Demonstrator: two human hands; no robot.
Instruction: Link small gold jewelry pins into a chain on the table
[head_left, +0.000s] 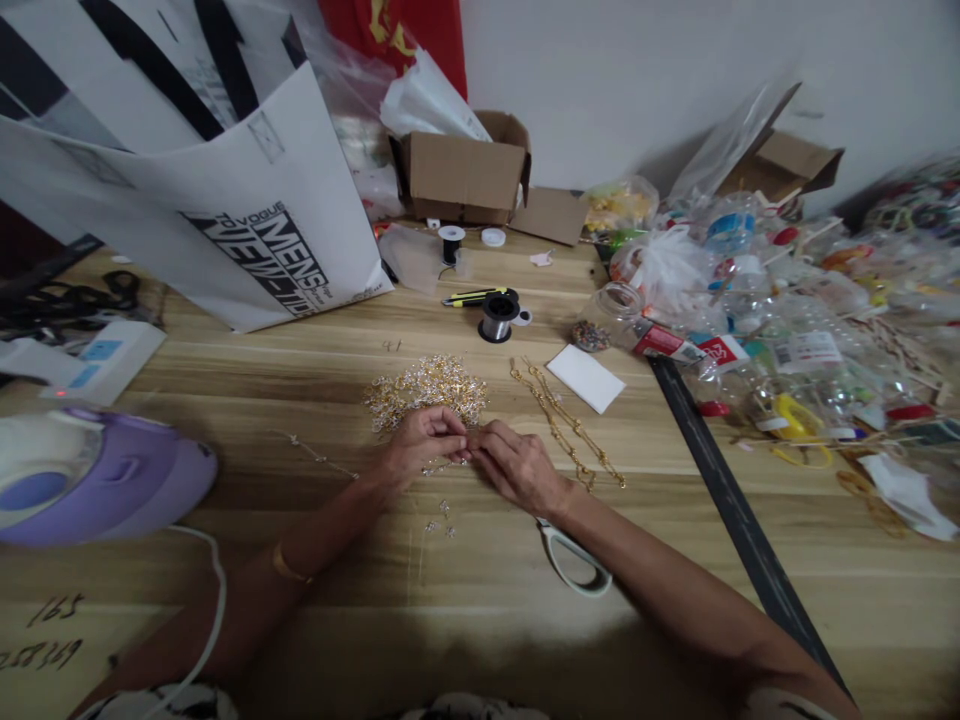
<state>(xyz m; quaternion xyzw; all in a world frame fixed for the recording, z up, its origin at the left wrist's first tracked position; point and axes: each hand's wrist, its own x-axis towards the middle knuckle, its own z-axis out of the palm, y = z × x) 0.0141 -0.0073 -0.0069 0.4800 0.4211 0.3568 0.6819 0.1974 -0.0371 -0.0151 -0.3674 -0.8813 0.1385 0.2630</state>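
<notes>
My left hand (429, 440) and my right hand (521, 465) meet over the table, thumbs and fingers pinched nearly tip to tip. A thin beaded chain (321, 459) runs in from the left, passes beneath my left wrist and shows again below the fingertips, where my left hand pinches it. What lies within my right fingers is too small to make out. Just behind the hands spreads a heap of gold and clear beads (427, 385). Several loose clear beads (442, 520) lie in front. Partly under my right forearm are white-handled scissors (576, 566).
Gold chains (559, 415) and a folded white paper (586, 378) lie to the right. Behind are a wire spool (496, 318), a yellow-black cutter (476, 298) and a cardboard box (465, 175). Plastic bottles (742, 290) crowd the right; a white bag (300, 220) and purple appliance (142, 470) stand left.
</notes>
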